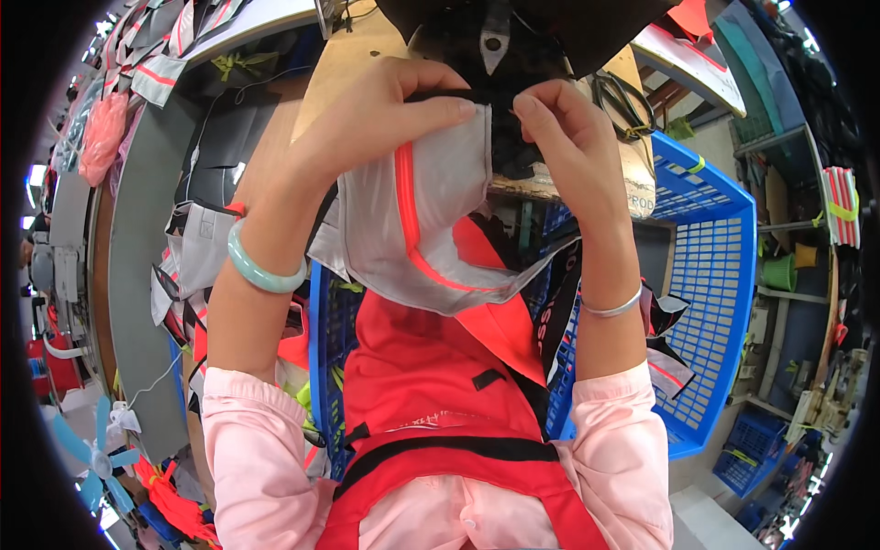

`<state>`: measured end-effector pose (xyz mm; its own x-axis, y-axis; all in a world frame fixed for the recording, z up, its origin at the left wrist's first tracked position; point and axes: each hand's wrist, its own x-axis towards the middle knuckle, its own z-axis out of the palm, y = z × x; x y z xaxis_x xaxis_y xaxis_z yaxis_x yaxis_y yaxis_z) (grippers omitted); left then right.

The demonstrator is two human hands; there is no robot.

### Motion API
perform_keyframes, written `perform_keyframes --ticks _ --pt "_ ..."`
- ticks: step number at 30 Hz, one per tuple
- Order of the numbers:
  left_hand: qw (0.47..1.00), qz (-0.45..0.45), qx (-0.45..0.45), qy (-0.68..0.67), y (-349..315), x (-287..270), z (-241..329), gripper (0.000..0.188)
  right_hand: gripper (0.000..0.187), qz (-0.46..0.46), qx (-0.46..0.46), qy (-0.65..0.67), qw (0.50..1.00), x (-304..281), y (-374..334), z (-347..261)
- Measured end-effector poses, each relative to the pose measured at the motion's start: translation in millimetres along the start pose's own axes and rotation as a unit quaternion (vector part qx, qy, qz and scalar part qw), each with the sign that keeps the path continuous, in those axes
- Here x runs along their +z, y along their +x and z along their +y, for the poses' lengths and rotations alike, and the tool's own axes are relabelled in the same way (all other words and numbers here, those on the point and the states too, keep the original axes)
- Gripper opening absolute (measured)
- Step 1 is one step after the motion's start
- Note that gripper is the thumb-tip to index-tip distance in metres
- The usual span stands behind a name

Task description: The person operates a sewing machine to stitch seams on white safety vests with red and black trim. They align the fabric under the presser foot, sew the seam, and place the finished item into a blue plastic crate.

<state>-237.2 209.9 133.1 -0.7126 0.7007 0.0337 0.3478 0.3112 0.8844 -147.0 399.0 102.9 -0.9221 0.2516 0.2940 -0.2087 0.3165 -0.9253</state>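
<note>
A grey fabric piece (pixel 454 183) with a bright orange-red stripe hangs over the front edge of the wooden work table toward my lap. My left hand (pixel 390 124) is closed on its upper edge, thumb on top near a bound corner. Just right of that corner, my right hand (pixel 577 137) is raised with thumb and forefinger pinched together. Whatever sits in that pinch is too small and dark to name. Directly beyond both hands stands a dark sewing machine (pixel 550 32); black material lies beneath it, between the hands.
A blue plastic basket (pixel 706 275) stands at the right. Grey and orange sewn pieces (pixel 197 247) are heaped beside my left forearm. Dark-handled scissors (pixel 623 105) lie on the wooden table (pixel 353 64) at right. A red apron (pixel 431 367) covers my lap.
</note>
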Motion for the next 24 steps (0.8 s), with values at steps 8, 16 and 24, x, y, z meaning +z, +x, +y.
perform_keyframes --ticks 8,16,24 --pt "0.993 -0.022 -0.072 -0.095 18.8 -1.4 -11.7 0.038 0.027 -0.019 0.036 0.030 0.999 -0.6 16.6 15.4" --pt "0.975 0.005 -0.113 -0.193 22.9 -2.0 -17.7 0.041 0.025 -0.029 0.086 0.106 0.990 0.4 21.1 9.7" --pt "0.967 0.016 -0.107 -0.231 29.8 -2.6 -21.1 0.034 0.024 0.003 0.049 0.151 0.987 9.2 30.8 19.1"
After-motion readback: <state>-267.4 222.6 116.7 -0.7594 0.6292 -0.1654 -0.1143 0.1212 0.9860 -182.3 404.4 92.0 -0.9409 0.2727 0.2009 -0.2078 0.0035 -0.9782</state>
